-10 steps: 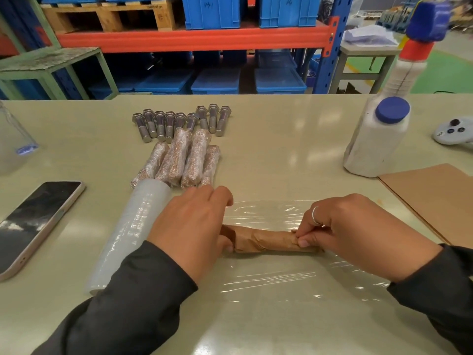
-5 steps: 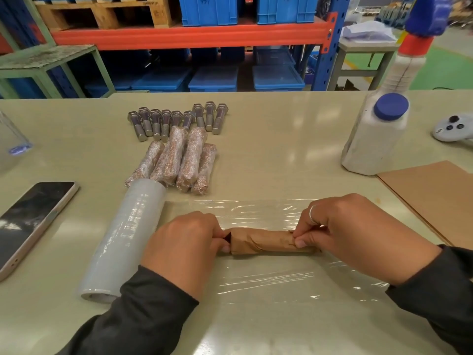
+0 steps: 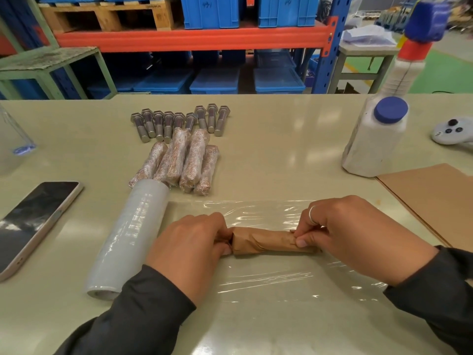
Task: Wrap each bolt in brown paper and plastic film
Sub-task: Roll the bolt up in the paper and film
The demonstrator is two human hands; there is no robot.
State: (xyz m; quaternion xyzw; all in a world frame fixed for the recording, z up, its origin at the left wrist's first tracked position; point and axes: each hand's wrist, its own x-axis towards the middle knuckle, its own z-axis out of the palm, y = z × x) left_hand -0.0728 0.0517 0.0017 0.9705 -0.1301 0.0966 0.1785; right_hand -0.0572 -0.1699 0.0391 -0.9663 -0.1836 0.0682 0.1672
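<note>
While the left hand (image 3: 190, 248) and right hand (image 3: 355, 237) each pinch an end of the brown-paper-wrapped bolt (image 3: 268, 242) lying on the clear plastic film sheet (image 3: 268, 283), the ends want tucking tight before rolling. Left lies the grey film roll (image 3: 130, 239); farther on the pale green table (image 3: 281, 139) lie four film-wrapped bolts (image 3: 184, 162), then bare steel bolts (image 3: 179, 121); blue crates (image 3: 210, 11) fill racking beyond.

Handwritten marks are seen on two blue crates (image 3: 210, 11) on the rack; "431" may be read on the left one.
</note>
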